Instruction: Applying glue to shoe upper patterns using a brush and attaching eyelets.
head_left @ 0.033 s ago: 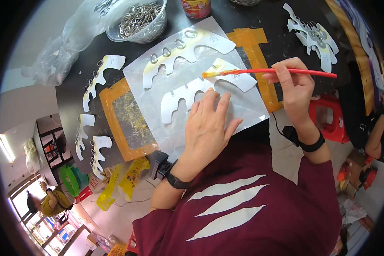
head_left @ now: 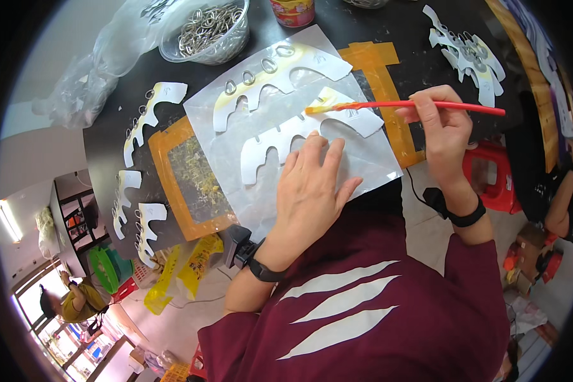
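My right hand (head_left: 445,130) pinches the red handle of a brush (head_left: 420,106). Yellowish glue coats its tip, which rests on the upper edge of a white scalloped piece (head_left: 254,151). A yellow smear shows on this piece around the tip. My left hand (head_left: 309,191) lies flat with its fingers spread, fingertips touching the piece's lower edge. Beyond it is another scalloped piece (head_left: 226,111), yellow-smeared and bearing several metal rings along its top edge. Both pieces lie on a translucent sheet (head_left: 375,167).
A clear tub of metal rings (head_left: 210,30) stands at the back left, beside a red can (head_left: 293,11). Ringed white pieces (head_left: 156,108) lie at the left, and a pile of them (head_left: 471,60) at the right. Orange tape (head_left: 404,137) marks the dark table. A red stool (head_left: 496,178) stands right.
The brush tip and my right hand have shifted very slightly to the right. My left hand and the white pieces stay in place.
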A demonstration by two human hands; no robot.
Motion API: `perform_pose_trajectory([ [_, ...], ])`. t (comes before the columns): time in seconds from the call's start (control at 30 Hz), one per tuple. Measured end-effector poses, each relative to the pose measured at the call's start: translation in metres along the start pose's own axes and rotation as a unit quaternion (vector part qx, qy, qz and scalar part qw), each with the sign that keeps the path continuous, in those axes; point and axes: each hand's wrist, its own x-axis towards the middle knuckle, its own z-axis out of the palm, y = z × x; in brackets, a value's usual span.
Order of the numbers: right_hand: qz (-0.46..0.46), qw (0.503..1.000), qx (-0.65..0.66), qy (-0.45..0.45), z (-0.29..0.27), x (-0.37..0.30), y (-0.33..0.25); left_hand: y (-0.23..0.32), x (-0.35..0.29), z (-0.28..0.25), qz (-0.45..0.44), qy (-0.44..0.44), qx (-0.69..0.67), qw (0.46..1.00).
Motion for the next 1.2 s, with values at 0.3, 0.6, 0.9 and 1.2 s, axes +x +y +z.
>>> perform_pose_trajectory([
  [0.3,-0.005,0.999,0.013,-0.04,-0.002,-0.005,-0.002,0.001,0.002,-0.002,0.022,0.008,0.011,1.0],
  [0.6,-0.007,1.0,-0.022,0.0,-0.003,-0.009,-0.001,-0.001,0.002,0.001,0.026,0.013,0.027,0.999],
  [0.9,-0.009,0.998,-0.06,0.017,-0.019,-0.008,0.0,0.0,-0.001,0.001,0.025,0.02,0.035,0.999],
  [1.2,-0.019,0.999,-0.014,-0.03,-0.004,-0.008,-0.004,0.002,-0.012,-0.005,0.019,-0.011,0.064,0.998],
])
